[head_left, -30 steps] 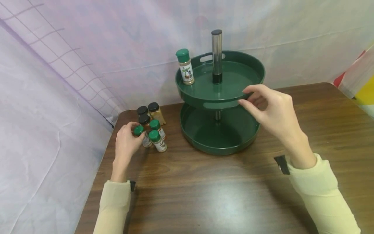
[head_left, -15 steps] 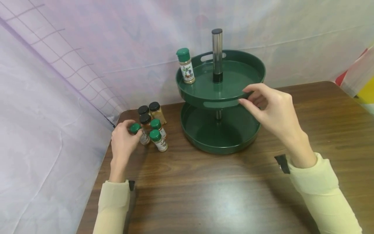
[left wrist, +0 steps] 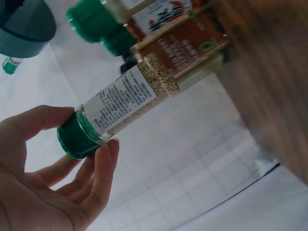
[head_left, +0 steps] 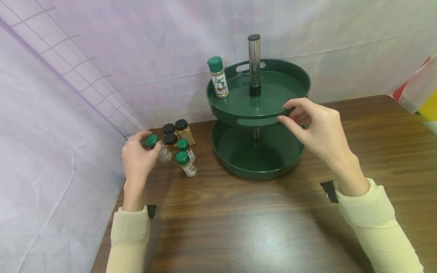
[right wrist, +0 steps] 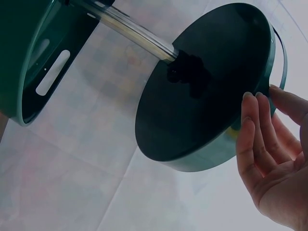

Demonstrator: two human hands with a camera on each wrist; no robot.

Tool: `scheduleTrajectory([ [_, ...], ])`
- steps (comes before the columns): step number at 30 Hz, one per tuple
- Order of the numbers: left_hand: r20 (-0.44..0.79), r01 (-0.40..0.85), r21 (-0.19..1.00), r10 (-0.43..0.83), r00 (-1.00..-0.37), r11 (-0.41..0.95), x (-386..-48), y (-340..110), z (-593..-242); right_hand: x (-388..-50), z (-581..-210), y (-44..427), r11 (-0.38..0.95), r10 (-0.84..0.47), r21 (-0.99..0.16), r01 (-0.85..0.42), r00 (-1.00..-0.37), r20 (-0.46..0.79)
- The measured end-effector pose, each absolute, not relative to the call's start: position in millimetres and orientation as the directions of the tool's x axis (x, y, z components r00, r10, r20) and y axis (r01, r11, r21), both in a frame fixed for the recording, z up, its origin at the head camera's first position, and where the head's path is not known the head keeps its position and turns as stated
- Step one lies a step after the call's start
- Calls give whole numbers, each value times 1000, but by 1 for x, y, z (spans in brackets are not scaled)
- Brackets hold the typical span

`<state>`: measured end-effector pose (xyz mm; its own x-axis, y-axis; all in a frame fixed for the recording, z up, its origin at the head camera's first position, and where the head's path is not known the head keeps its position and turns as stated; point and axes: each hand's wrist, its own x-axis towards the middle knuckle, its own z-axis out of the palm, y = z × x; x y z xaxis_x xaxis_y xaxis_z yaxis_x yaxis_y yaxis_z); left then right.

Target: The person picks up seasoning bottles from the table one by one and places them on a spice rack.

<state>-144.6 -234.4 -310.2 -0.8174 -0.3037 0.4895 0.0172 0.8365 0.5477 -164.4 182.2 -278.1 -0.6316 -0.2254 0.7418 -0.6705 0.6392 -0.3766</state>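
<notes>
My left hand (head_left: 140,159) pinches the green cap of a spice jar (left wrist: 126,98); the jar is clear, with a white text label and pale seeds inside. It tilts cap-leftward beside the other jars. At the right, my right hand (head_left: 315,131) grips the rim of the upper tier of a dark green two-tier tray (head_left: 259,120), thumb and fingers on either side of its wall. On that tier stands a green-capped spice jar (head_left: 219,81), at the left. The lower tier (head_left: 257,175) is partly hidden beneath the upper one.
Green-capped jars (head_left: 187,167) and black-capped jars (head_left: 184,132) cluster on the brown wooden table (head_left: 218,220), left of the tray. A metal pole (head_left: 254,62) rises through the tray's middle. Pale cloth (head_left: 164,45) hangs behind the table and along its left side.
My left hand has moved left and slightly farther back with the spice jar, drawing it away from the green-capped jars. The right hand stays on the tray rim.
</notes>
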Motion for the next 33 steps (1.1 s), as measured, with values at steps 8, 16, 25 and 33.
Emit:
scheduleTrajectory([
  [8, 521, 33, 553, -314, -794, 833, -138, -225, -279, -166, -277, 184, 614, -231, -391, -686, -629, 742],
  [16, 542, 52, 547, -306, -783, 835, -136, -208, -254, -168, -276, 187, 599, -243, -388, -700, -621, 745],
  [25, 549, 68, 558, -306, -778, 827, -134, -190, -232, -171, -278, 186, 571, -259, -392, -721, -611, 748],
  [33, 568, 101, 561, -293, -769, 822, -137, -176, -212, -172, -280, 186, 559, -258, -395, -729, -605, 753],
])
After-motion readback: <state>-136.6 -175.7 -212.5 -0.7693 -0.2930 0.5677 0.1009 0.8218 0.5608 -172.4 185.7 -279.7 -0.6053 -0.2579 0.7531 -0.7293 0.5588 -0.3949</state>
